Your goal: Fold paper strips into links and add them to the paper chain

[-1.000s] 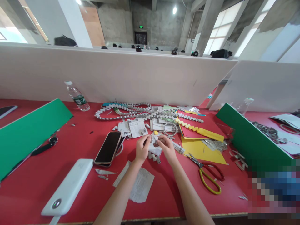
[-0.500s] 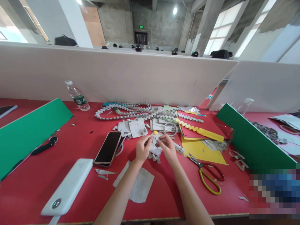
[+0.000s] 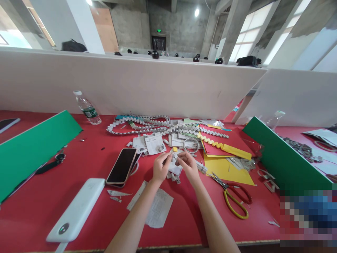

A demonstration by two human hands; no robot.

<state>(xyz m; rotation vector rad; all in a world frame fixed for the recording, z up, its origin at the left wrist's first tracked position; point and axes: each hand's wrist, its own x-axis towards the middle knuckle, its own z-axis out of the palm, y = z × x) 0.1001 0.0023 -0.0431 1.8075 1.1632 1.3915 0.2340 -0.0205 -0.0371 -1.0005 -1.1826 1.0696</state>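
My left hand (image 3: 160, 167) and my right hand (image 3: 188, 166) are close together over the middle of the table, fingertips pinched. Between them is a small whitish folded paper piece (image 3: 174, 158), partly hidden by the fingers. Just below the hands lie several small folded paper pieces (image 3: 173, 176) on a paper scrap. A small yellow folded piece (image 3: 174, 149) sits just beyond the fingertips. Behind lie long zigzag chains of folded paper (image 3: 142, 130), mostly grey and white, and a yellow zigzag chain (image 3: 212, 141) reaching to the right.
Large scissors (image 3: 231, 196) with red and yellow handles lie partly opened at right, by yellow paper (image 3: 226, 168). A phone (image 3: 122, 167) and a white power bank (image 3: 77, 211) are at left. Green dividers (image 3: 39, 147) flank the space; a bottle (image 3: 88, 109) leans tilted behind.
My fingertips have shifted very slightly around the small paper piece, which shows a little more between them. The things on the table have stayed where they were.
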